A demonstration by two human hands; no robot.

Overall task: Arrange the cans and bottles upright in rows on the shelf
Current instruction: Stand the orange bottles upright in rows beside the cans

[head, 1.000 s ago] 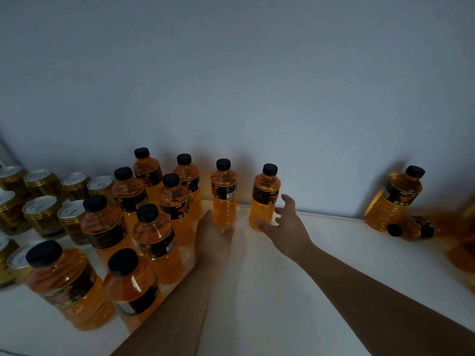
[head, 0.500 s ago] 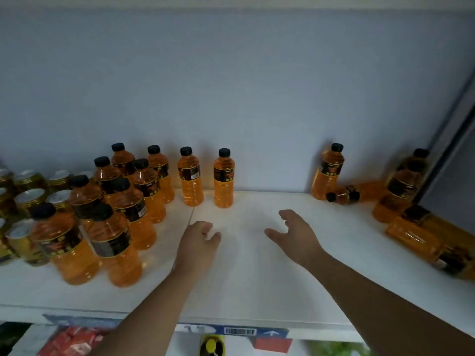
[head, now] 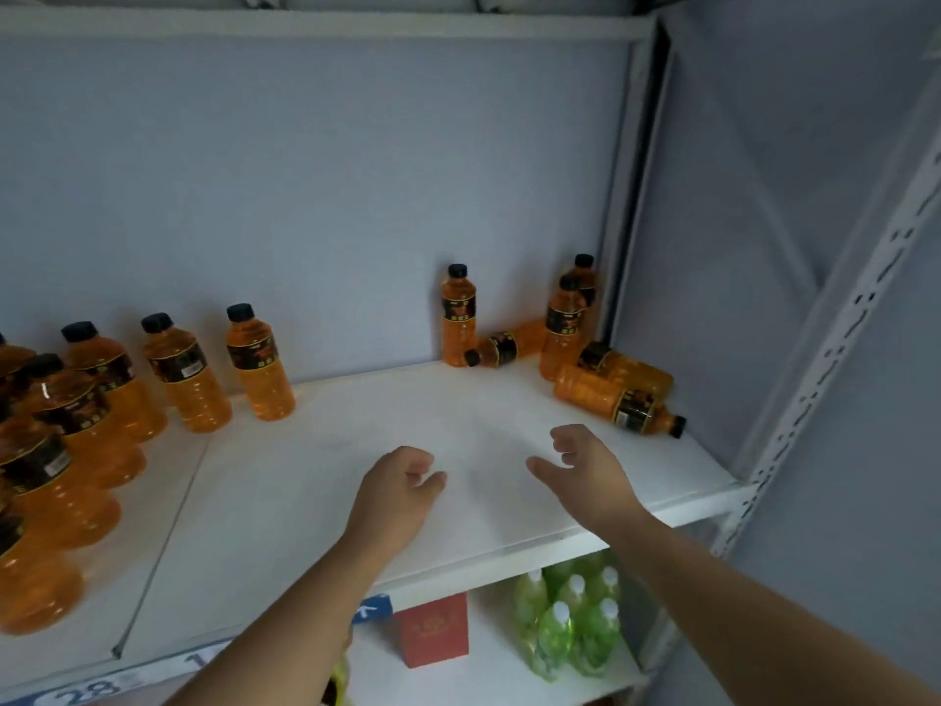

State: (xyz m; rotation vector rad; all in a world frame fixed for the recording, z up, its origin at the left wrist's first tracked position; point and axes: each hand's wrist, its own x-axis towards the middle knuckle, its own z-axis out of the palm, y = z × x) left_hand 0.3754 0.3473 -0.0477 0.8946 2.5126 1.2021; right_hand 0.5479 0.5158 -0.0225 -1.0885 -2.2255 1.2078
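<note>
Your two bare forearms are reaching in from the bottom of the frame over a white shelf (head: 285, 501). Your left hand (head: 394, 489) is hovering at lower centre, fingers loosely curled with nothing in them. Your right hand (head: 585, 471) is hovering just to its right, fingers half spread and also holding nothing. Both are hanging above the bare middle stretch of the shelf.

Along the left edge of the frame, orange bottles with black caps are standing upright in rows (head: 76, 400), the rightmost of them (head: 259, 364) sitting near the back wall.

Well apart, at centre right, a loose cluster is sitting in the back corner. One bottle is lying on its side nearest you (head: 611, 402), cap pointing to the lower right, with a second (head: 624, 366) lying just behind it. Further back, a third (head: 504, 347) is lying between two upright bottles (head: 461, 318), (head: 564, 328), and another upright one (head: 584, 282) is standing behind those.

Below the shelf edge, at lower right, green bottles (head: 565, 629) and a red box (head: 433, 629) are sitting on a lower shelf.
</note>
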